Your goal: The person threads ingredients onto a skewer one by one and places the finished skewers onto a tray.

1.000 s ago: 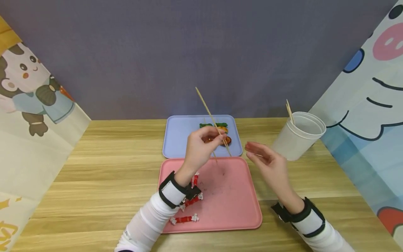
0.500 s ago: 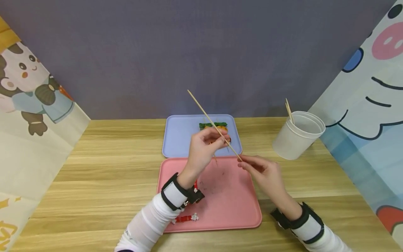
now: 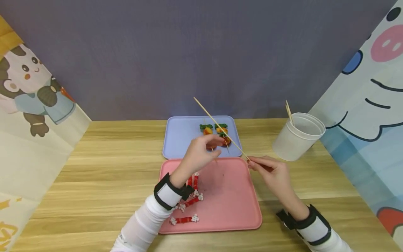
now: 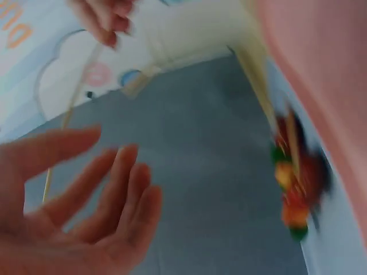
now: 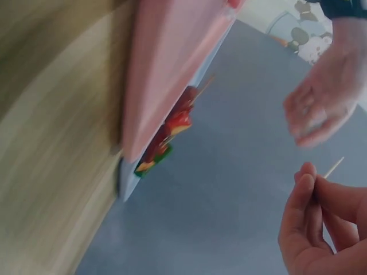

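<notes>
My right hand (image 3: 272, 173) pinches the lower end of a thin bamboo skewer (image 3: 220, 127) between thumb and fingertips. The skewer slants up and to the left above the trays. Beside its middle hovers my left hand (image 3: 199, 154), thumb and fingers spread apart. In the left wrist view the left hand's fingers (image 4: 123, 183) hold nothing, and the skewer passes behind them. The right wrist view shows the pinch of the right hand (image 5: 327, 223), with the skewer's shaft (image 5: 334, 167) foreshortened. Beyond the left hand, food skewers (image 3: 207, 130) with green, orange and dark red pieces lie on a blue tray (image 3: 177, 136).
A pink tray (image 3: 230, 210) lies in front of the blue one. At its left are several red sticks (image 3: 184, 219) with white frilled ends, partly hidden by my left wrist. A white tub (image 3: 291, 143) with a few bamboo skewers (image 3: 289, 112) stands at the right.
The skewer was in my left hand's pinch. My right hand has moved down to its lower end and taken hold; the left fingers have let go and the skewer has shifted slightly right.
</notes>
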`<control>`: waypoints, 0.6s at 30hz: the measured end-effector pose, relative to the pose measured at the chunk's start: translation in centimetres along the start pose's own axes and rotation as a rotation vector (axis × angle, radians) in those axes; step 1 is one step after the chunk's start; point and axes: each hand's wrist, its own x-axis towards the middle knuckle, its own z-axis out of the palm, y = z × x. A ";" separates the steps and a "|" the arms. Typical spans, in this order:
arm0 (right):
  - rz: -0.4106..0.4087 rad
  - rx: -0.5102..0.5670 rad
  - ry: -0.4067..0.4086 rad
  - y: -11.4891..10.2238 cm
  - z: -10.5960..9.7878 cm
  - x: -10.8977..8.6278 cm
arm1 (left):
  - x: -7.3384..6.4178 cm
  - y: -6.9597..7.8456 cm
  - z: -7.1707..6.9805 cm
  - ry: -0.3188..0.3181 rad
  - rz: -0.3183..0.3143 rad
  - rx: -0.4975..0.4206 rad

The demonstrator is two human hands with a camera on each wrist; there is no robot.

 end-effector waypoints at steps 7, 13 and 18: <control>0.008 -0.138 0.048 0.8 -1.3 -0.6 | -1.0 -3.3 -0.7 -0.189 0.146 0.325; 0.023 -0.199 0.085 1.5 -2.3 -1.1 | -1.7 -5.2 -1.8 -0.414 0.301 0.512; 0.016 -0.259 0.103 1.8 -3.1 -1.3 | -2.1 -5.7 -2.5 -0.548 0.371 0.592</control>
